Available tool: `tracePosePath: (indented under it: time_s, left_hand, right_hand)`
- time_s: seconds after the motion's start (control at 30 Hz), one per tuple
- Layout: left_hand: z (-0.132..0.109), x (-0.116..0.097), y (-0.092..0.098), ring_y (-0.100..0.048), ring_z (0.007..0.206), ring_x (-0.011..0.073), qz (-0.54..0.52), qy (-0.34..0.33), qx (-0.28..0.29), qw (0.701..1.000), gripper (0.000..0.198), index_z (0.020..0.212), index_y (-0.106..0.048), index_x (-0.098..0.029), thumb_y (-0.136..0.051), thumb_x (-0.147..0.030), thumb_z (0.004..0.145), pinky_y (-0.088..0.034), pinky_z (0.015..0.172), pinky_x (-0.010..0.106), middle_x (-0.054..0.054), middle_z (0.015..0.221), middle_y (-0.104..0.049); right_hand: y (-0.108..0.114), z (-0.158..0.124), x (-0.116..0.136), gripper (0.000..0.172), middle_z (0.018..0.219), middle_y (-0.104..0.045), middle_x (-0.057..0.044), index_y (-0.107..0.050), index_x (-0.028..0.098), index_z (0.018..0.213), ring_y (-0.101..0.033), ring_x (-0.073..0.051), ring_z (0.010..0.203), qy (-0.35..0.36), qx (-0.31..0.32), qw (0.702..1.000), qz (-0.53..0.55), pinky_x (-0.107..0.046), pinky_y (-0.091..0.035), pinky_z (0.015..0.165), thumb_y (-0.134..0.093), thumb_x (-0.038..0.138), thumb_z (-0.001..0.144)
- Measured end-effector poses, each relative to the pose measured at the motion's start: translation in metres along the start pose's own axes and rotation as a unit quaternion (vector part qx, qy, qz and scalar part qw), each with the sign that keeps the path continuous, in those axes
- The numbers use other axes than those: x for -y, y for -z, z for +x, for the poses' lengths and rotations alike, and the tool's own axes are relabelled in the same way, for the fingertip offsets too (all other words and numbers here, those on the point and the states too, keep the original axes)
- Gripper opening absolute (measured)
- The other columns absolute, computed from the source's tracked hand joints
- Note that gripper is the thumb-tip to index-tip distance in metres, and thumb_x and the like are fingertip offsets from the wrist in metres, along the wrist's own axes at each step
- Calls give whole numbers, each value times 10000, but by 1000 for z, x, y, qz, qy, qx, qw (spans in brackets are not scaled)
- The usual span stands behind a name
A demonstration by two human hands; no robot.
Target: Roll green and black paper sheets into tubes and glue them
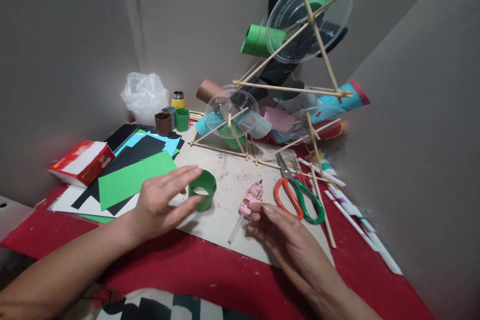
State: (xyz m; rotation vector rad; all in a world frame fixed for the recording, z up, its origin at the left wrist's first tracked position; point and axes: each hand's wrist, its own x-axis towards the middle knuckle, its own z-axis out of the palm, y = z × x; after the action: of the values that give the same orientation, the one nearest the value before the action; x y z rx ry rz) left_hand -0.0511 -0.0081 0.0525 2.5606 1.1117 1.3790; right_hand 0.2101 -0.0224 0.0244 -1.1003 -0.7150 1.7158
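My left hand (163,200) spans a short green paper ring (209,191), its fingertips at the far rim and its thumb at the near side. The ring is hollow, with a pale patch showing inside it. To the right, my right hand (285,235) has thumb and fingers pinched together at a pink hot glue gun (250,197). The gun's dark nozzle points away from me, and a clear glue stick juts from its back end. Its handle is mostly hidden by my fingers. Beside it lie scissors (298,192) with one orange and one green handle.
Behind stands a stick frame (292,87) with clear plastic discs (277,15) and coloured paper tubes, rising at right. Coloured paper sheets (135,175) and a red box (81,162) lie left. Small paper cups (163,124) and a plastic bag (145,96) stand behind. Paper rolls (360,225) line the right edge.
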Motion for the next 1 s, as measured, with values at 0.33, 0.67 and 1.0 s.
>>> tracePosePath:
  time_s: [0.33, 0.67, 1.0]
  left_hand:
    - [4, 20, -12, -406, 1330, 309, -184, 232, 67, 953, 964, 1498, -166, -297, -762, -333, 740, -323, 1089, 484, 142, 1445, -431]
    - [-1, 20, -40, -506, 1208, 328, -240, 331, 118, 905, 1042, 1493, -211, -226, -814, -303, 647, -343, 1055, 479, 159, 1384, -476]
    - [8, 9, -43, -631, 882, 192, -575, 483, 10, 661, 590, 1213, -545, -193, -793, -283, 686, -518, 764, 298, 97, 1095, -637]
  right_hand:
    - [2, 0, 0, 342, 747, -652, -36, -774, 173, 857, -562, -148, 744, 16, -6, 1000, -26, -251, -490, 711, -804, 460, 675]
    - [2, -1, 0, 358, 708, -646, -28, -770, 166, 856, -548, -139, 692, 31, 16, 997, -69, -256, -444, 705, -791, 478, 682]
    - [-3, -4, -1, 292, 659, -606, -5, -754, 163, 892, -531, -105, 576, 7, 66, 997, -41, -226, -456, 555, -760, 414, 743]
